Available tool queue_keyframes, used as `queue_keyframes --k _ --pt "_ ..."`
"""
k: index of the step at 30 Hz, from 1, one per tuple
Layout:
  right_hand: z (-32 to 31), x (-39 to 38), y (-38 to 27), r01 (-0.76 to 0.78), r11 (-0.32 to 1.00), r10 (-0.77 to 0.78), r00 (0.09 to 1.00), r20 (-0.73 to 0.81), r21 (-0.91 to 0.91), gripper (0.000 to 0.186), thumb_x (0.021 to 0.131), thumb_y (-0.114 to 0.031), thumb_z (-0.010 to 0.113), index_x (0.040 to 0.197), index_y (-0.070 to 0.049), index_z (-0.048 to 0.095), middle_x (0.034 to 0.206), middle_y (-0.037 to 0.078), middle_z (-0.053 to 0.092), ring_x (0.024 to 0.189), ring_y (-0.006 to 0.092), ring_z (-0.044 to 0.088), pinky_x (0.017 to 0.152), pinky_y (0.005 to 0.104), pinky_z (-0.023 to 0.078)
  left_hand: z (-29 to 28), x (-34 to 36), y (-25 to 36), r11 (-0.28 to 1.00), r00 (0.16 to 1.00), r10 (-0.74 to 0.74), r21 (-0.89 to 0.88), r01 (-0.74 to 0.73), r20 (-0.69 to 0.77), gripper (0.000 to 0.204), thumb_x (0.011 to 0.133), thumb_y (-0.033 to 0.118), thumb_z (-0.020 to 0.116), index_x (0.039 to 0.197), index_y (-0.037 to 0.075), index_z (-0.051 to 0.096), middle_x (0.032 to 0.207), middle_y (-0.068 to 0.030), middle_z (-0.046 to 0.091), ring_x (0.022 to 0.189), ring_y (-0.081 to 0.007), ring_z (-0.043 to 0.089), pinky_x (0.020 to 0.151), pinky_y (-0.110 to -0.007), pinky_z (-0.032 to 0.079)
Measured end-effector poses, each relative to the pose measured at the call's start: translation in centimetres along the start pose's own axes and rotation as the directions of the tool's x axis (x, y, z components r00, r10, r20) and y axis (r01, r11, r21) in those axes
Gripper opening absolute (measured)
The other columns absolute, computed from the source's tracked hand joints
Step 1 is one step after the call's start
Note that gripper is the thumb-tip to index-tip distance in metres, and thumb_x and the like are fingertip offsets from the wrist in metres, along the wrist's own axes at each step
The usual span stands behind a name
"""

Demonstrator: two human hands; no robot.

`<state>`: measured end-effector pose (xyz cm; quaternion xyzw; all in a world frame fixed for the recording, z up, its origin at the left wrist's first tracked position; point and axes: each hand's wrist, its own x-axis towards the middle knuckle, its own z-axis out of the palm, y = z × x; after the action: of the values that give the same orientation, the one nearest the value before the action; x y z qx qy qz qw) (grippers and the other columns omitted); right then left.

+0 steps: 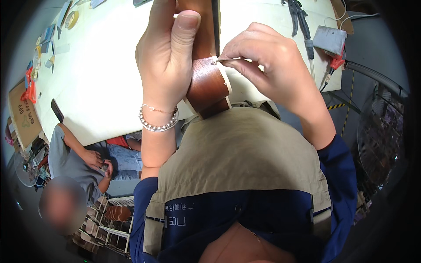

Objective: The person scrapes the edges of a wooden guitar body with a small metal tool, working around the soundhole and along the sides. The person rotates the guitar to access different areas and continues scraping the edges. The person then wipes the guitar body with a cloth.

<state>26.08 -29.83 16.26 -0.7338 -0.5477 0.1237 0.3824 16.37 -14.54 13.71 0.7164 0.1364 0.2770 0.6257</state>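
Note:
My left hand (169, 61), with a bracelet at the wrist, is wrapped round a brown varnished wooden piece (206, 81), which looks like an instrument neck with a block-like end and pale edging. The piece rises from my beige apron (237, 149) toward the top of the view. My right hand (263, 65) pinches a thin metal blade (229, 59) between thumb and fingers, its tip at the pale edge of the wood, where small shavings show.
A white worktable (101, 79) holds pliers (296, 17), a grey box (329, 39) with cords, tape (71, 19) and small scraps. A co-worker (79, 162) in grey sits at left, near a cardboard box (24, 114) and a rack (109, 219). A fan (377, 153) stands right.

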Motion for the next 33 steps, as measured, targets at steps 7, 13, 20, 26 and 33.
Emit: queue_keyframes --k 7,13,20,26,33 --pt "-0.4 0.2 0.3 0.019 0.999 -0.020 0.999 0.038 0.031 0.015 0.073 0.004 0.074 0.085 -0.002 0.068 0.082 0.006 0.068 0.076 0.0206 0.061 0.063 0.0311 0.050 0.8 0.2 0.6 0.998 0.998 -0.051 -0.043 0.050 -0.042 0.071 0.101 0.043 0.048 0.146 -0.009 0.029 0.137 -0.0174 0.049 0.123 -0.0224 0.049 0.104 -0.032 0.038" --pt "-0.2 -0.7 -0.5 0.101 0.995 -0.101 0.995 -0.019 0.021 0.020 0.067 0.005 0.074 0.084 -0.002 0.068 0.083 0.006 0.069 0.072 0.0227 0.057 0.062 0.0306 0.048 -0.8 1.1 -0.9 0.995 0.999 0.036 -0.092 -0.033 0.028 0.069 0.101 0.041 0.046 0.145 -0.010 0.029 0.138 -0.0179 0.048 0.125 -0.0225 0.048 0.105 -0.032 0.037" --pt "-0.2 0.6 0.1 0.059 0.994 -0.063 0.997 0.043 0.087 0.016 0.070 0.005 0.073 0.084 -0.002 0.068 0.083 0.005 0.068 0.075 0.0214 0.059 0.064 0.0317 0.049 -0.3 1.1 1.2 0.998 0.999 0.051 0.037 -0.051 0.002 0.069 0.102 0.043 0.044 0.143 -0.011 0.031 0.135 -0.0193 0.050 0.124 -0.0243 0.048 0.105 -0.033 0.037" --pt "-0.5 1.6 -0.6 0.056 0.995 -0.048 0.994 0.097 -0.079 0.014 0.072 0.005 0.072 0.081 -0.002 0.066 0.082 0.005 0.067 0.078 0.0227 0.060 0.066 0.0326 0.050 -0.6 1.2 1.4 1.000 1.000 0.000 0.028 -0.001 0.014 0.070 0.102 0.044 0.043 0.143 -0.011 0.031 0.135 -0.0208 0.050 0.124 -0.0257 0.049 0.104 -0.033 0.037" --pt "0.0 2.4 0.2 0.014 0.998 -0.009 0.996 0.093 -0.058 0.018 0.067 0.006 0.073 0.081 -0.002 0.066 0.082 0.006 0.067 0.075 0.0229 0.059 0.064 0.0319 0.049 -1.4 1.5 -1.1 0.995 0.999 0.036 0.089 -0.034 -0.017 0.065 0.104 0.038 0.040 0.145 -0.010 0.029 0.139 -0.0213 0.047 0.127 -0.0262 0.045 0.107 -0.034 0.034"
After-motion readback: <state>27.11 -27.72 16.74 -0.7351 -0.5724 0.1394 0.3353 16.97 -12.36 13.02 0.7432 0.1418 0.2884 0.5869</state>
